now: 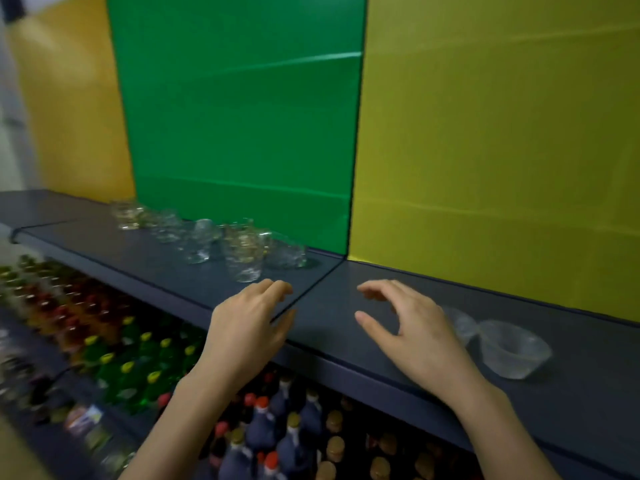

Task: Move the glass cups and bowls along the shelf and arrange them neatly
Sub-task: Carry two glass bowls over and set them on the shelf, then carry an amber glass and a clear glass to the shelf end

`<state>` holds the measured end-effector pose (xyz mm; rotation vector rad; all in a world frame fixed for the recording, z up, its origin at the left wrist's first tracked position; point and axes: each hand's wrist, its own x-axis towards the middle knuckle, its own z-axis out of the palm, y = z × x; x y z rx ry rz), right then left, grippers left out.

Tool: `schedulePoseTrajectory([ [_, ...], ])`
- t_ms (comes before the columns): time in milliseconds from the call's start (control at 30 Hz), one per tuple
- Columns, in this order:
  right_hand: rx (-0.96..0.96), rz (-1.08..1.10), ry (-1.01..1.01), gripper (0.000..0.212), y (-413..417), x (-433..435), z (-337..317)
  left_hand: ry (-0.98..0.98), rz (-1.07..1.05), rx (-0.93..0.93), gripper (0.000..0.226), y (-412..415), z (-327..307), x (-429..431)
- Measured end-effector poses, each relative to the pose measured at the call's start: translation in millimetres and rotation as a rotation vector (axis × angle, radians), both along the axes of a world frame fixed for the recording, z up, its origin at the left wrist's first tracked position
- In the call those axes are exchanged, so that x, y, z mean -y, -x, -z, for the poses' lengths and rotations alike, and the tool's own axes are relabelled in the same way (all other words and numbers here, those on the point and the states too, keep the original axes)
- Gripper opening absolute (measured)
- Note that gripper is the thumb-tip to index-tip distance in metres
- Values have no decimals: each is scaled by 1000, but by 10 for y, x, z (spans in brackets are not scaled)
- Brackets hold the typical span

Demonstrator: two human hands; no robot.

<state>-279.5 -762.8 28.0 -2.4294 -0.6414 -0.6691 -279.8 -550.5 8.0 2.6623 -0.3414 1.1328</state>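
Nearest the camera, rows of capped bottles (277, 441) fill the lower shelf, and above them both hands hover over the dark upper shelf (173, 268) with nothing in them: the left hand (242, 334) has its fingers loosely spread, and the right hand (412, 334) is curled wide as if ready to grasp. A blurred cluster of glass cups (214, 237) stands unevenly before the green panel (242, 116), some touching. Two clear bowls (512, 348) sit apart on the right, before the yellow panel (502, 133). The arranging looks barely under way, most pieces not yet lined up
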Motion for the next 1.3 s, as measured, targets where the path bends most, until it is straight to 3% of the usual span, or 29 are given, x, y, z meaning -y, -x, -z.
schedulePoseTrajectory([
  [300,-127,-205,90,34,-311,-1607,154,-64,-270,-99,22,290,116,-1617],
  [767,-251,-276,-53,34,-937,-4024,192,32,-215,-197,23,-60,232,-3971],
  [1033,-225,-188,-132,38,-1688,-4939,160,54,-231,-157,30,-783,329,-4851],
  [1300,-168,71,-172,65,-2579,-5496,83,91,-160,-118,44,-1984,252,-5530],
])
